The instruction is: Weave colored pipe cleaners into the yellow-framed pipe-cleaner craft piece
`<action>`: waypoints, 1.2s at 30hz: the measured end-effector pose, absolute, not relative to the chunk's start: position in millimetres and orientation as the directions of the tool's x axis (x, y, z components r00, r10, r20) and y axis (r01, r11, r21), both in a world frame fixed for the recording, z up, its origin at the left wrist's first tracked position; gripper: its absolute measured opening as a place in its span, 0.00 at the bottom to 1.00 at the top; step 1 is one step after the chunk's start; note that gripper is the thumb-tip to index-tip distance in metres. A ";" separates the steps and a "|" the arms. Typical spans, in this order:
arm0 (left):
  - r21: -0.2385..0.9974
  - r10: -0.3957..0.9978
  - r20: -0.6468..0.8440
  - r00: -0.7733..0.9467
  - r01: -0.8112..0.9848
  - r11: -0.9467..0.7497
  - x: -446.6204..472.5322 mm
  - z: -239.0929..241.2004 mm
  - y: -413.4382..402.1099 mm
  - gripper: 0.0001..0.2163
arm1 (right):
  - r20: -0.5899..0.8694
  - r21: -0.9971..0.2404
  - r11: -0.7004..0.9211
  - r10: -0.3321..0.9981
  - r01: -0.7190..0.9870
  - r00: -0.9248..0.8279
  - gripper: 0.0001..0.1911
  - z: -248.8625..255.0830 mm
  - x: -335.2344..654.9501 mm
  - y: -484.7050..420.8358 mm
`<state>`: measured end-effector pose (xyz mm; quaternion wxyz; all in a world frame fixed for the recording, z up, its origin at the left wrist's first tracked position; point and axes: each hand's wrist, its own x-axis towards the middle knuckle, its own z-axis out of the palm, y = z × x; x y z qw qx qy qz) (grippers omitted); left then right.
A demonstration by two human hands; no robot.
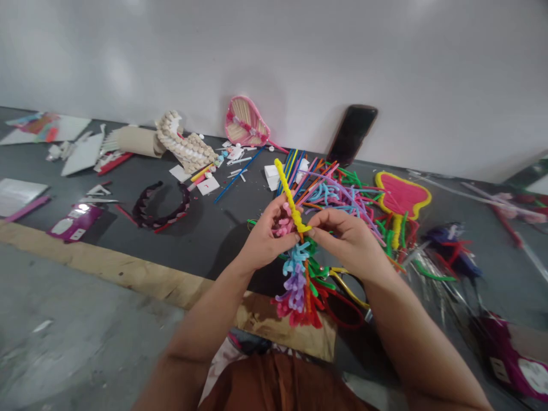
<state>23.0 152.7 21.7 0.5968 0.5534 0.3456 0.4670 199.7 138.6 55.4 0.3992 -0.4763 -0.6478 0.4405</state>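
My left hand [268, 237] and my right hand [345, 237] meet in the middle of the view, both closed on a pipe-cleaner craft piece [297, 279]. A yellow pipe cleaner [287, 194] rises from between my fingers, its lower end coiled round the piece's orange stem. Below my hands hang looped tufts in pink, light blue, purple and red. My left fingers wrap the pink loops; my right thumb and fingers pinch the yellow coil.
A heap of coloured pipe cleaners [338, 191] lies behind my hands. A phone [351, 134] leans on the wall. A pink heart with yellow rim [402, 194], a pink fan shape [245, 123], a dark headband [160, 208], a shell piece [184, 145] and paper scraps lie on the grey mat.
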 end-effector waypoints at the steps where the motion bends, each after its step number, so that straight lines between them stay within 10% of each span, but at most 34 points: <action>1: 0.983 0.940 0.101 0.327 -0.179 -0.043 22.9 20.8 152.6 0.36 | 0.126 -0.947 0.178 0.972 0.267 -0.199 0.02 54.5 199.5 138.9; 24: 0.964 0.946 0.257 0.198 0.018 -0.265 26.8 14.4 150.6 0.38 | 0.001 -0.998 0.024 0.927 0.057 -0.374 0.15 46.3 208.7 150.0; 30: 0.573 0.628 0.778 -0.034 0.450 -0.685 26.2 8.7 149.7 0.25 | -0.011 -1.000 -0.021 0.929 -0.022 -0.370 0.15 41.1 210.2 154.1; 36: 0.295 0.523 0.845 0.111 0.718 -0.630 23.3 17.8 141.4 0.06 | 0.006 -0.999 -0.011 0.930 -0.045 -0.367 0.13 44.1 207.3 153.1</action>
